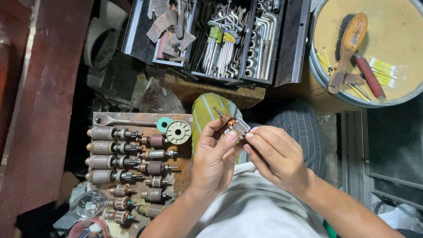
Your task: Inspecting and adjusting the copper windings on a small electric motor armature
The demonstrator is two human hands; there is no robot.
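Fingertips (232,135) of the left hand (214,159) and right hand (276,155) pinch a small grey-and-copper motor armature (234,125) from both sides, above the lap. Its long shaft points toward ten o'clock. More armatures lie on a rusty tray (132,118) at nine o'clock.

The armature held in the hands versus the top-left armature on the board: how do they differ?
The held armature is small, tilted and gripped by both the left hand and the right hand. The top-left armature is larger, lies horizontal and is untouched on the board. Both are cylindrical metal cores on shafts.
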